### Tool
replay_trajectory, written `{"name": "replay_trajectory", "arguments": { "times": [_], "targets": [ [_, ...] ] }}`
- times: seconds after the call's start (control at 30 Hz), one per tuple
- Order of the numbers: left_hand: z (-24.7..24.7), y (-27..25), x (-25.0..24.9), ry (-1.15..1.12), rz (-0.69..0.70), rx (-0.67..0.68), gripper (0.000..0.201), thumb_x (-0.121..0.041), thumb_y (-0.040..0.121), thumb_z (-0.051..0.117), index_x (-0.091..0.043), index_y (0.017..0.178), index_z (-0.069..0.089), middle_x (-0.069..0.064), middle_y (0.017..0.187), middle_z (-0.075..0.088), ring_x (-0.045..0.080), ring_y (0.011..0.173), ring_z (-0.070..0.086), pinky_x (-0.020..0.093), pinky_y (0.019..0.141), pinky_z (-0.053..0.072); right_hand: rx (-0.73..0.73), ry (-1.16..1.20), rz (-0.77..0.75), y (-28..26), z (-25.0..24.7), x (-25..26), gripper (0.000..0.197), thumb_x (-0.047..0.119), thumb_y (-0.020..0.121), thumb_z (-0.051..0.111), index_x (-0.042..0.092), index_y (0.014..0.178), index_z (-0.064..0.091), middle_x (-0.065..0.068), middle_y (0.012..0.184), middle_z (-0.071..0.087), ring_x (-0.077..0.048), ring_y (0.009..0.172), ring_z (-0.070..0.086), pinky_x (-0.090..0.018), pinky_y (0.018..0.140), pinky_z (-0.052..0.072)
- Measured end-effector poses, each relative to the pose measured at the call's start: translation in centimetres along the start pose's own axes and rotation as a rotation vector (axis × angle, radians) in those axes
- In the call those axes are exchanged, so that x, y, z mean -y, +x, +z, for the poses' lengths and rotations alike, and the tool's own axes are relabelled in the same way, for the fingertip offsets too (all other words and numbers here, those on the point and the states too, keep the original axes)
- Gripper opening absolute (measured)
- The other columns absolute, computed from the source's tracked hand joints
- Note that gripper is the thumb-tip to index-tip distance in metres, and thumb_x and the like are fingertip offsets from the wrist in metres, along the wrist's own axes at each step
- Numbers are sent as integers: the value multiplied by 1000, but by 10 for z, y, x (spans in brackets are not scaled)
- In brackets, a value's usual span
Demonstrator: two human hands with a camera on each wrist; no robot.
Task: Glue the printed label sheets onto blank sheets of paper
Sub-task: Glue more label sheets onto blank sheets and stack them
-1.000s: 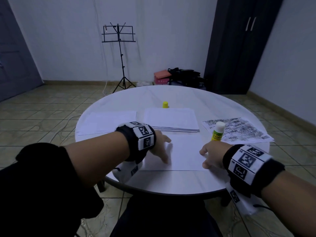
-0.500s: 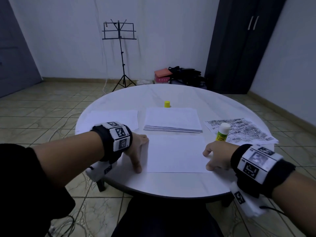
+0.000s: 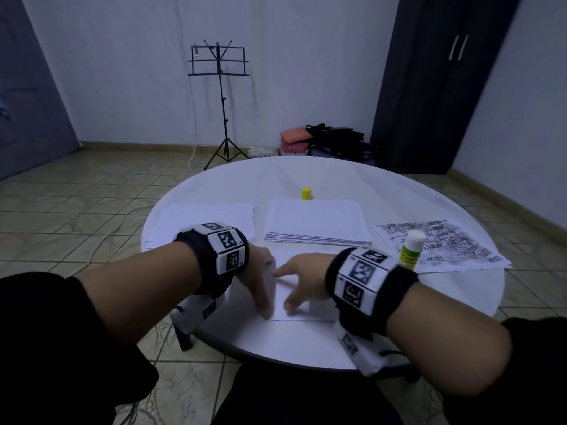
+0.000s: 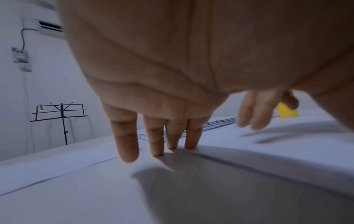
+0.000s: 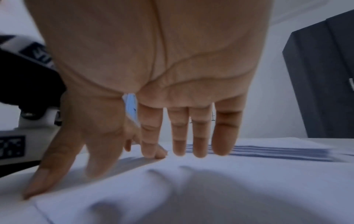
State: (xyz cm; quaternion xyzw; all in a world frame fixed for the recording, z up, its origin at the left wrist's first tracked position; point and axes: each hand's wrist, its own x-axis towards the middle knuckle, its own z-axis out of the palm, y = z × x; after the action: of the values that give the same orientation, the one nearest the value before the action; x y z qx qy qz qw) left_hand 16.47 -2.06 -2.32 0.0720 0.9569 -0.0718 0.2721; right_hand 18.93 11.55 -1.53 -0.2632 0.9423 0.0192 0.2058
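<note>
Pressing flat on the sheet (image 3: 306, 305) at the near edge of the tabletop (image 3: 276, 342), the left hand (image 3: 257, 280) and right hand (image 3: 302, 279) lie with fingers extended, gripping nothing. Judged step: smoothing a sheet down. The stack of blank sheets (image 3: 316, 222) lies mid-tabletop, the printed label sheets (image 3: 445, 243) toward the right edge, with the glue stick (image 3: 411, 250) standing uncapped on them. Next move likely requires lifting this sheet clear toward the pile (image 3: 205, 222) at the left edge.
</note>
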Motion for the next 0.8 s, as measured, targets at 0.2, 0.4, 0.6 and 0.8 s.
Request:
{"name": "replay_trajectory", "arguments": {
  "times": [0.2,0.4,0.6,0.8],
  "targets": [
    [1,2,-7,-57,-15,-99,80,-68,60,75,-25,125,56,-4,126,58,17,114,52,30,93,43,126,3,84,-6,-7,-32,86,40,84,68,26,152,17,2,157,17,-18,144,18,-30,112,19],
    [2,5,-8,-97,-59,-128,117,-62,61,78,-28,150,10,1,151,32,25,137,34,39,110,32,102,67,199,-30,12,-85,88,32,77,76,32,149,24,7,155,22,-17,141,25,-31,114,24],
    [-2,6,-12,-271,-79,-131,119,-63,59,79,-30,149,8,0,145,41,25,131,43,37,106,35,79,-70,202,-50,22,-104,68,20,85,66,26,145,35,-1,141,43,-19,128,41,-23,86,37],
    [-8,11,-10,-590,-82,-119,105,-44,66,83,-26,148,21,3,138,48,25,121,51,38,104,42,79,-214,171,-44,29,-98,39,18,86,63,10,120,48,-7,128,49,-25,118,48,-25,72,39]
  ]
}}
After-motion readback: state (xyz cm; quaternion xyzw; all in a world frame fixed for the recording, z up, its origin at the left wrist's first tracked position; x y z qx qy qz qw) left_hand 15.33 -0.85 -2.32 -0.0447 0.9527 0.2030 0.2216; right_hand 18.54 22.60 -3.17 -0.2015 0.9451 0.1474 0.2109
